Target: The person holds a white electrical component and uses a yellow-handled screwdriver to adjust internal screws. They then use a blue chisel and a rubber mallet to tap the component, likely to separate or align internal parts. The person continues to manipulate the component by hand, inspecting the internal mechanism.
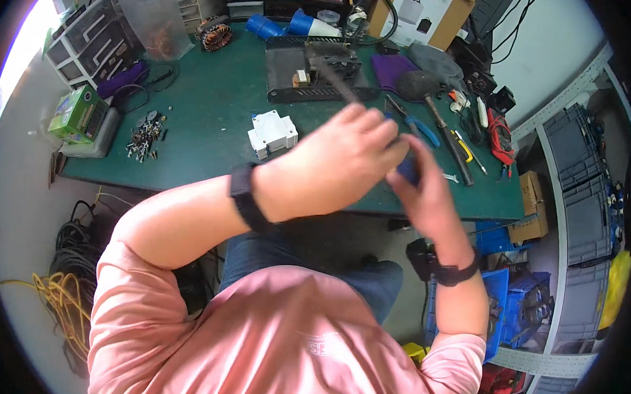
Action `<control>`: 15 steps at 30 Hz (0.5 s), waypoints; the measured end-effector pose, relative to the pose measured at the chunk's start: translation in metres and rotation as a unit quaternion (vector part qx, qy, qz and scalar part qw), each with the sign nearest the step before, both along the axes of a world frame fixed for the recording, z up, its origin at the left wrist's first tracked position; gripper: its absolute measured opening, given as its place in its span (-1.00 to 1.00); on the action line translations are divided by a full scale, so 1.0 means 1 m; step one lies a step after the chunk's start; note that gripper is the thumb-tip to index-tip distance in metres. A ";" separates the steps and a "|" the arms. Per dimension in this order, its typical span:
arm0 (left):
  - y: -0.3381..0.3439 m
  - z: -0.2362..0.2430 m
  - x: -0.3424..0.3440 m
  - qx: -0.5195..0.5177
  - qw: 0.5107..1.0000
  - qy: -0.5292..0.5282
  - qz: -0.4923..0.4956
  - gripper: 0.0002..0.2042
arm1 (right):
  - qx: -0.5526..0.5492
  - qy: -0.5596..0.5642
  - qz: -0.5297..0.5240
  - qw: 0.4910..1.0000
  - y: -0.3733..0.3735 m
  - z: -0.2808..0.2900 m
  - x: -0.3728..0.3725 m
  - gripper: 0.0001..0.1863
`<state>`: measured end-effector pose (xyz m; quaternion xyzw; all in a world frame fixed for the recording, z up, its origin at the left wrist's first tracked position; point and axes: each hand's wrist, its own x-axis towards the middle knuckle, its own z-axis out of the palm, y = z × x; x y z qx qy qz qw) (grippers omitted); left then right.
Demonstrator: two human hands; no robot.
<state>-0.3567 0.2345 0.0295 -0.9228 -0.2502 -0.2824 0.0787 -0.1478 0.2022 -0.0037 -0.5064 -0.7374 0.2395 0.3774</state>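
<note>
Over the front of the green workbench point(205, 132), my two hands meet. My left hand point(341, 163) is closed, knuckles up. A thin, dark, motion-blurred strip point(340, 82) sticks out beyond its knuckles, and its kind is unclear. My right hand point(425, 191) curls in from the right, its fingers against those of the left. Between the palms shows a bit of something blue point(408, 169), mostly hidden by the fingers. Left of my left hand lies a white modular circuit breaker point(271, 134). Behind the hands sits an opened black metal housing point(282, 65) with a small transformer point(302, 78).
Right of my hands lie blue-handled pliers point(424, 130), a hammer point(448, 139), a yellow screwdriver point(463, 147) and a red-cased tool point(500, 138). A pile of screws point(147, 137) and a green box point(79, 116) are at left. Blue plugs point(265, 27) stand at the back.
</note>
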 end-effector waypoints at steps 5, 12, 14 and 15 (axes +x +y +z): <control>0.022 -0.002 -0.096 -0.120 0.967 -0.069 0.212 -0.44 | 0.023 -0.116 -0.158 0.980 0.046 0.015 0.045 -0.48; 0.051 -0.060 -0.106 -0.305 0.907 -0.005 0.292 -0.13 | -0.018 -0.239 -0.222 0.945 0.097 -0.016 0.056 -0.58; 0.051 -0.063 -0.105 -0.302 0.903 0.019 0.306 -0.15 | -0.046 -0.264 -0.220 0.938 0.105 -0.028 0.054 -0.51; 0.053 -0.068 -0.106 -0.293 0.904 0.030 0.310 -0.16 | -0.080 -0.279 -0.225 0.930 0.103 -0.027 0.047 -0.50</control>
